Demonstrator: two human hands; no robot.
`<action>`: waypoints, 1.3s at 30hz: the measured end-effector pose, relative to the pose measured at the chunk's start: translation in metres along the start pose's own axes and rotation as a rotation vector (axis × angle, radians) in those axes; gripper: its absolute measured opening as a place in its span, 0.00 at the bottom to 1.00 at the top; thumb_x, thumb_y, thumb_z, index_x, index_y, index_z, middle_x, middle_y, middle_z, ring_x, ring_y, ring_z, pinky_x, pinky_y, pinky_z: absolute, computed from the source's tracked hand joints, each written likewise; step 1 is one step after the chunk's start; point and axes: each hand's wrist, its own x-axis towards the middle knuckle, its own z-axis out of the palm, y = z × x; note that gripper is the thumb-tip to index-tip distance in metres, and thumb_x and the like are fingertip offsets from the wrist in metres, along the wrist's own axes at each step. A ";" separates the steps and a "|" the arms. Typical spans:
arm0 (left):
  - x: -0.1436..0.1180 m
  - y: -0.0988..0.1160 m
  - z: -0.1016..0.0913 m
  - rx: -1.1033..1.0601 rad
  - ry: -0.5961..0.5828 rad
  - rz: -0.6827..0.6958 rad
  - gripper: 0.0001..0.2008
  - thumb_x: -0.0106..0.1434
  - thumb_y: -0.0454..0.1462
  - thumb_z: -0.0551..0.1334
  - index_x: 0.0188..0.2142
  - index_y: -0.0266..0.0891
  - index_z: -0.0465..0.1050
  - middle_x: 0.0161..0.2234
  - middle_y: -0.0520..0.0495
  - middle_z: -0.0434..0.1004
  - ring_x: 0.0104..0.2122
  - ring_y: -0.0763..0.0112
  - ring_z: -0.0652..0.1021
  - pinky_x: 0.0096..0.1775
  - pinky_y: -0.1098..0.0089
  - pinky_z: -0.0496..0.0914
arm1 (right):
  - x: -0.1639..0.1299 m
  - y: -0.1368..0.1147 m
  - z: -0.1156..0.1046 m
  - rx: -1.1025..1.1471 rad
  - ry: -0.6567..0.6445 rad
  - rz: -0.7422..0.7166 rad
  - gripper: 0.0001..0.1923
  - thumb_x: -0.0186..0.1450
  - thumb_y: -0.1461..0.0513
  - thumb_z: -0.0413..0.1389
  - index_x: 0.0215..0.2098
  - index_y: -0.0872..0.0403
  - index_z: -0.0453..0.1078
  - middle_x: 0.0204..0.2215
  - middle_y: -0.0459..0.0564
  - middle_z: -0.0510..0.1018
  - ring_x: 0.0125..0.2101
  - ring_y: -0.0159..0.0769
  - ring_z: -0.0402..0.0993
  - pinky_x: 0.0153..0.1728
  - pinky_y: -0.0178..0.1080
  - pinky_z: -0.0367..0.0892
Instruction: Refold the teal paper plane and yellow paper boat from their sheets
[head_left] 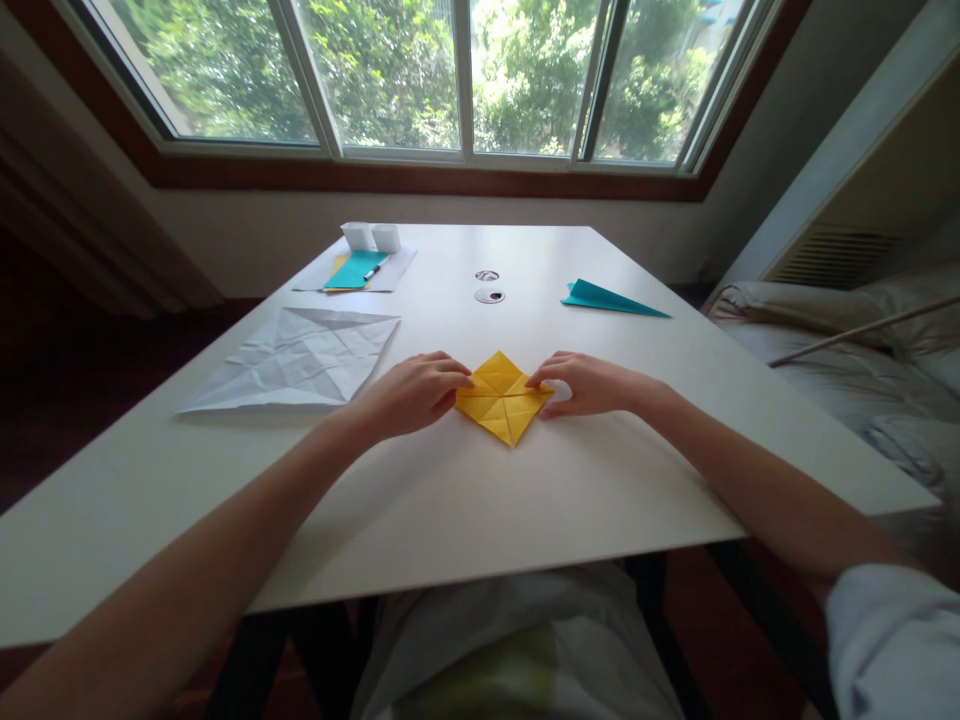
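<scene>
Yellow folded paper (503, 398), diamond-shaped, tip pointing toward person, flat

- Daylight floods in from the far window (465, 75), blown out in patches.
- The white table (450, 500) is evenly lit, with soft shadows.
- Wide-angle bending at the edges; left side dark.

bare table (465, 500) nr front; creased white sheet (300, 360) left, teal paper (611, 298) far right
</scene>
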 end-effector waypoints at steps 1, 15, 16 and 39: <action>0.002 0.004 0.004 -0.014 0.004 0.015 0.16 0.60 0.30 0.51 0.44 0.40 0.73 0.47 0.46 0.74 0.45 0.65 0.73 0.46 0.64 0.68 | 0.000 0.000 0.001 -0.009 0.009 -0.008 0.22 0.57 0.51 0.58 0.45 0.53 0.71 0.39 0.52 0.77 0.41 0.40 0.70 0.41 0.41 0.65; 0.005 0.013 0.022 -0.088 -0.090 0.004 0.16 0.65 0.34 0.48 0.50 0.42 0.67 0.52 0.46 0.70 0.49 0.64 0.71 0.49 0.62 0.64 | 0.005 -0.005 0.011 -0.171 0.119 -0.111 0.15 0.66 0.56 0.48 0.44 0.55 0.71 0.34 0.54 0.77 0.34 0.37 0.70 0.39 0.39 0.63; 0.005 0.013 0.022 -0.094 -0.090 0.007 0.16 0.65 0.34 0.49 0.50 0.42 0.67 0.52 0.46 0.70 0.49 0.65 0.71 0.49 0.62 0.64 | 0.005 -0.005 0.012 -0.157 0.135 -0.106 0.15 0.66 0.57 0.47 0.43 0.55 0.71 0.33 0.53 0.77 0.34 0.36 0.71 0.38 0.39 0.63; 0.009 0.022 0.022 -0.102 -0.121 0.017 0.23 0.59 0.29 0.52 0.52 0.47 0.67 0.48 0.44 0.68 0.47 0.63 0.69 0.49 0.61 0.64 | 0.017 -0.004 0.037 -0.217 0.187 0.163 0.18 0.67 0.59 0.44 0.53 0.44 0.66 0.45 0.53 0.68 0.42 0.41 0.64 0.45 0.45 0.60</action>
